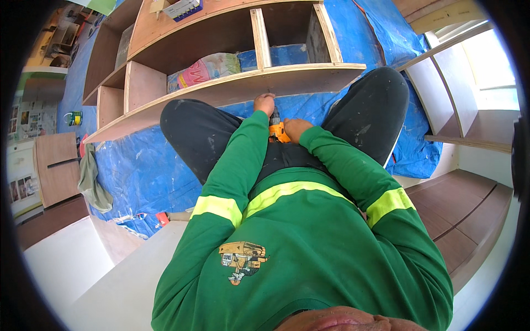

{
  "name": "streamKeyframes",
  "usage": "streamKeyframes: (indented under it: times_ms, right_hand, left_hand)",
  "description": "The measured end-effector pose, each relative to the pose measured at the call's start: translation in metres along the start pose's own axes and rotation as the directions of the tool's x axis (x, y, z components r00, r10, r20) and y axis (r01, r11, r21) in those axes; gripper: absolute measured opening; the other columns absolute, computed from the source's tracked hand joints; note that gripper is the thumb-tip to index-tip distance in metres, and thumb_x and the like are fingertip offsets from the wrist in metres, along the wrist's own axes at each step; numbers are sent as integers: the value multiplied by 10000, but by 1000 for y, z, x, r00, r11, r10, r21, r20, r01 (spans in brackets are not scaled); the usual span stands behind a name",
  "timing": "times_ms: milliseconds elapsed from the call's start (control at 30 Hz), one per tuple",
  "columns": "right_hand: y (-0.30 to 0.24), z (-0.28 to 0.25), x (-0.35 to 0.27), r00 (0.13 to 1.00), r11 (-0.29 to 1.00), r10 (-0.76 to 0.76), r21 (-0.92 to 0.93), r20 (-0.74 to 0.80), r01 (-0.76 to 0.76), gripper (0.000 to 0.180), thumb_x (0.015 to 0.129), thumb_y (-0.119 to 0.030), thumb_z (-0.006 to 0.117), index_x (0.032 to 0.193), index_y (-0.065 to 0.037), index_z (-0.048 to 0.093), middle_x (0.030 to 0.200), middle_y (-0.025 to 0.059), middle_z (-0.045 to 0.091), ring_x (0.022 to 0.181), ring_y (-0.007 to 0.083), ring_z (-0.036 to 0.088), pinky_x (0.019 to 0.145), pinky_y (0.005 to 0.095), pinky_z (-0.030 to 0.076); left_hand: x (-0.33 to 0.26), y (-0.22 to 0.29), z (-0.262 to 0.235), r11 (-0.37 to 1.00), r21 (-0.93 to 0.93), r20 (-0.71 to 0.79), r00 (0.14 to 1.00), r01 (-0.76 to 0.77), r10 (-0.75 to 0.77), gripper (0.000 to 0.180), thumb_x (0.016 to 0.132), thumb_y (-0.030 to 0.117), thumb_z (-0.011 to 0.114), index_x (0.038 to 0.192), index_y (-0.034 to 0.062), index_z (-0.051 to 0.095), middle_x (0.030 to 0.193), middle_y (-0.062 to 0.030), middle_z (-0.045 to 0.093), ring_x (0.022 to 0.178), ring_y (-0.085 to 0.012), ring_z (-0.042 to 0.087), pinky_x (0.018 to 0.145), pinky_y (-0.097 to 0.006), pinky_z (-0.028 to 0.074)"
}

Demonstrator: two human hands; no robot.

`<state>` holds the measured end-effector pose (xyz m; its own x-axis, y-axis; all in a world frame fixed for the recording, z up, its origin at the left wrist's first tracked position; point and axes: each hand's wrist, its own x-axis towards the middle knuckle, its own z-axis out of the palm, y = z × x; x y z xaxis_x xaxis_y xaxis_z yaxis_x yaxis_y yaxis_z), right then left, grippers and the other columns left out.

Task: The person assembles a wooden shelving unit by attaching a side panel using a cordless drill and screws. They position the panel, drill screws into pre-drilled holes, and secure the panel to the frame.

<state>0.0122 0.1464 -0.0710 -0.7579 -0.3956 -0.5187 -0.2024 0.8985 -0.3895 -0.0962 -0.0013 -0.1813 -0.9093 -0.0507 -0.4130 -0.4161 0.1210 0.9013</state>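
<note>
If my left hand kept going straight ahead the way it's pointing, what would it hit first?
Most likely the front edge of the plywood shelf unit. The left hand sits just short of it, beside the orange drill, though the fisheye view leaves the exact gap unclear.

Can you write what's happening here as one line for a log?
left hand: steadying drill tip | right hand: gripping orange drill | drill: against plywood shelf edge

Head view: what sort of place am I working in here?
Probably a room being fitted out with furniture, used as a carpentry spot. An unfinished plywood shelf unit lies on a blue tarp, and both hands hold an orange drill against its edge.
</note>
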Motion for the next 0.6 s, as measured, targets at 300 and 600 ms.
streamKeyframes:
  times_ms: [300, 600]
  right_hand:
    - [-14, -13, -6, 999, 999, 34, -12, 29, -33, 471, 850, -148, 761, 1238, 60, 592, 1136, 280, 741, 1070, 435, 732, 896, 509, 595]
    - [-7, -9, -2, 999, 999, 36, 15, -3, -36, 527, 804, -152, 821, 1222, 65, 583, 1119, 287, 740, 1049, 439, 736, 873, 502, 601]
  left_hand:
    - [14, -22, -8, 998, 15, -15, 998, 58, -58, 233, 879, 136, 596, 882, 92, 824, 1061, -108, 788, 1023, -276, 716, 924, -387, 533]
    - [-2, 12, -4, 991, 41, -43, 991, 131, -129, 242, 885, 120, 592, 928, 85, 827, 1042, -124, 785, 993, -291, 719, 901, -388, 538]
